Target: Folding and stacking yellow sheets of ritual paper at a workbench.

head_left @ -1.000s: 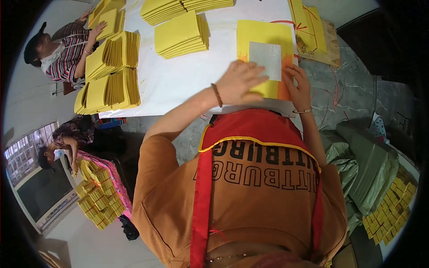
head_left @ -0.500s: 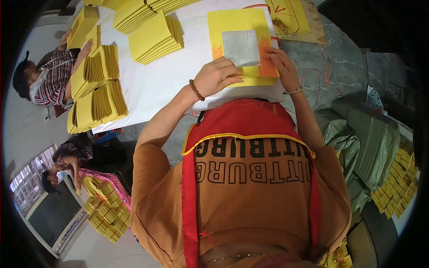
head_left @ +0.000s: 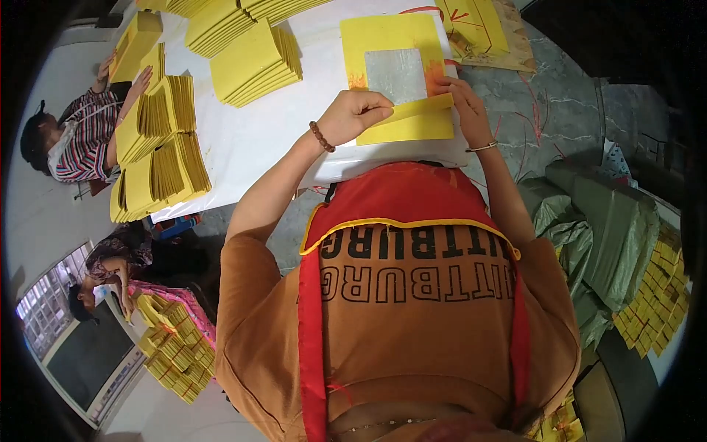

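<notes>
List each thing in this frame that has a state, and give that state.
Yellow paper sheet: flat on the white table, its near edge folded up.
Silver foil square: lying on the sheet, partly uncovered.
Folded flap: lifted, pinched at both ends.
Left hand: closed on the flap's left end.
Right hand: fingers on the flap's right end.
Folded yellow stacks: piled, untouched.

Both hands point(head_left: 357, 112) now folding yellow sheet's point(head_left: 412, 121) near edge up.
</notes>
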A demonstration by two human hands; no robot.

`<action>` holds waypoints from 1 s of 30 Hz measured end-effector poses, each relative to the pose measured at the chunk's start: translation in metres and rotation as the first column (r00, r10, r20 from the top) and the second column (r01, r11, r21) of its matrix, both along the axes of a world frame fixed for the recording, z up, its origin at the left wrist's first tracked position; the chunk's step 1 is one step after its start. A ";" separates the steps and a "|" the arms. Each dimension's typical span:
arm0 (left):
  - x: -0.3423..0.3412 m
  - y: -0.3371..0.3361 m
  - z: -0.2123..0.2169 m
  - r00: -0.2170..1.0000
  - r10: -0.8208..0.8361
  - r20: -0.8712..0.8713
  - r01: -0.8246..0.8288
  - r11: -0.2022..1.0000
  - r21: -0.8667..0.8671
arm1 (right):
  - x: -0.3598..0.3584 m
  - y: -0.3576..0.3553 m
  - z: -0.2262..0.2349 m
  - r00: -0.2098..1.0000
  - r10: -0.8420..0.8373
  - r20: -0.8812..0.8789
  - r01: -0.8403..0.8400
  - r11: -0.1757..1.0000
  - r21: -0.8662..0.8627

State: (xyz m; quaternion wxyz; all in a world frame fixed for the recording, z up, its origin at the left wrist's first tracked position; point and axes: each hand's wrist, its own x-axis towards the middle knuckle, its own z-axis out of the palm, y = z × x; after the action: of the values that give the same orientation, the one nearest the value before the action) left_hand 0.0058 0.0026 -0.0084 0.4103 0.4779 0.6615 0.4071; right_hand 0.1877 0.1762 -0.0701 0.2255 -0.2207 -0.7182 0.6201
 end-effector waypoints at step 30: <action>-0.022 -0.012 0.026 0.928 -0.196 -0.318 0.279 0.929 0.242 | -0.002 -0.006 -0.002 0.998 -0.007 -0.064 0.017 0.985 0.170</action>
State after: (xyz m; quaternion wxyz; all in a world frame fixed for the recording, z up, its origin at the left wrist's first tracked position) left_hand -0.0158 -0.0089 0.0172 0.2836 0.6631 0.5856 0.3700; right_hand 0.1856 0.1697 -0.0719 0.2699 -0.1852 -0.7598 0.5617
